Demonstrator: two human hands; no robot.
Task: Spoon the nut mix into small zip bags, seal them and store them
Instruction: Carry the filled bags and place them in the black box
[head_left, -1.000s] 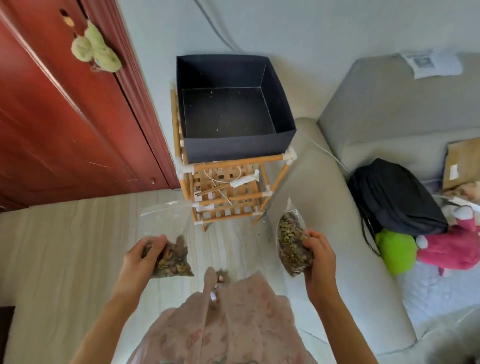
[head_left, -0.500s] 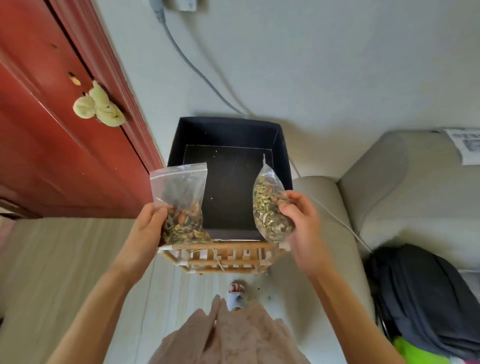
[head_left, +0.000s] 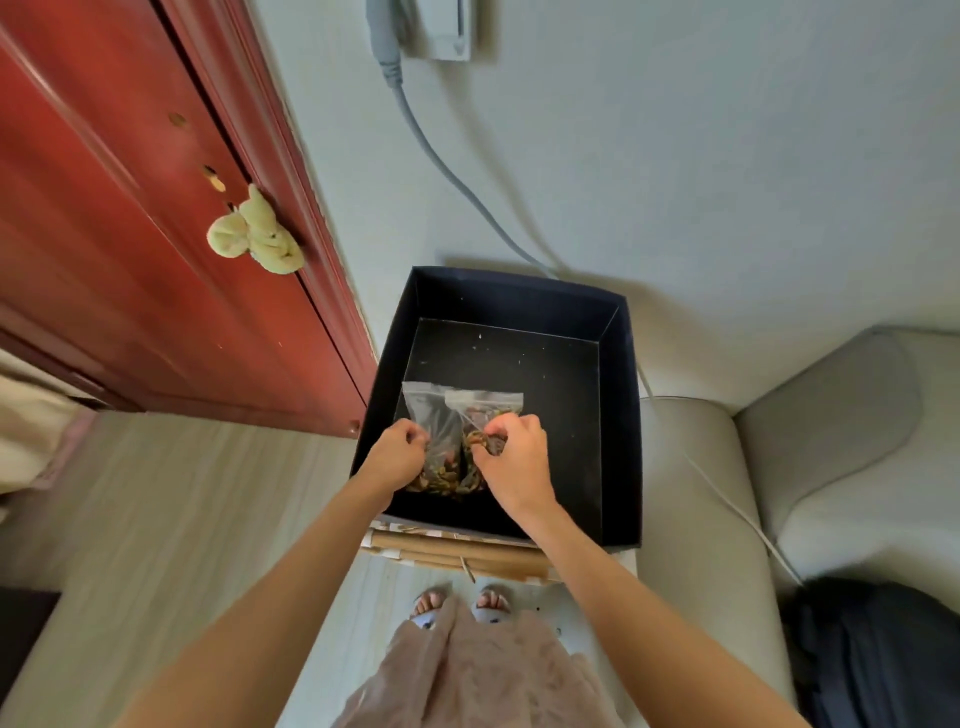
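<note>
Storing step | left hand (head_left: 397, 454) pinched left zip bag (head_left: 428, 415); right hand (head_left: 514, 457) pinched right zip bag (head_left: 483, 402) | both bags touching between the hands, low inside dark box (head_left: 618, 415) | judged light, limp, slippery film; contents shift, so grip beside the nut mass.

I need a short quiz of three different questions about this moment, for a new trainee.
1. True or false: both zip bags are inside the dark box.
2. What does the left hand hold? A) a spoon B) the left zip bag C) nothing
3. Fill in: the right hand holds the right zip bag of ____ mix.

Key: 1 true; 2 B; 3 nut.
</note>
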